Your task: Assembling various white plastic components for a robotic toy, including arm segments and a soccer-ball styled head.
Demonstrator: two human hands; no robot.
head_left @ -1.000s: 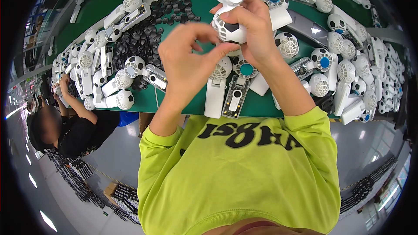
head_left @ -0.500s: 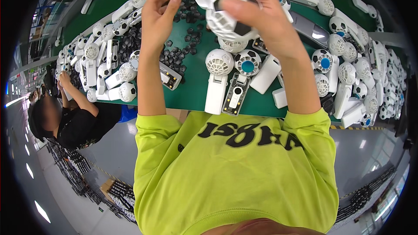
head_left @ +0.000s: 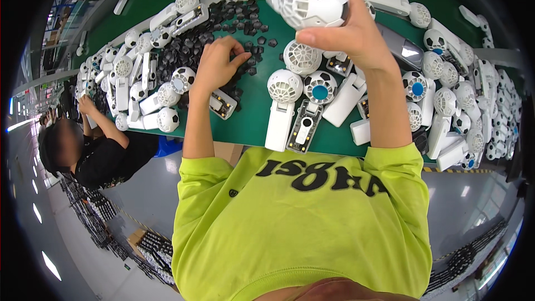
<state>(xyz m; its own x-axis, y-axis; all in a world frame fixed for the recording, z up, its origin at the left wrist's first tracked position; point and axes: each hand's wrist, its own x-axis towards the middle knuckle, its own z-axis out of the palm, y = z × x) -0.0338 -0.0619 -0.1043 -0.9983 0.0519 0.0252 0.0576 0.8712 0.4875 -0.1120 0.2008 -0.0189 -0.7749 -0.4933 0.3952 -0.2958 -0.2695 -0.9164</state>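
Observation:
My right hand (head_left: 356,33) holds up a handheld fan (head_left: 320,3) whose round head is patterned like a football, white with black pentagons. Its slotted grille faces left, and my thumb presses the underside of the ball. Over the right side of a heap of black pentagon pieces (head_left: 189,44), my left hand (head_left: 220,64) is lowered with bent fingers. The fingertips are partly hidden, so whatever they pinch cannot be made out. Below the hands lie a white fan with a grille head (head_left: 284,86) and another with an exposed circuit board (head_left: 305,125) and a blue disc in its head.
Many similar white fans crowd the green table (head_left: 251,125) at left and right (head_left: 446,100). A grey transparent-ended device (head_left: 398,47) lies behind my right forearm. At the far left a co-worker in black (head_left: 100,150) reaches to the same table. A blue stool (head_left: 167,146) stands beside them.
My left hand has come down from beside the fan to the black pieces. The fan in my right hand has turned, showing its ball head from the side.

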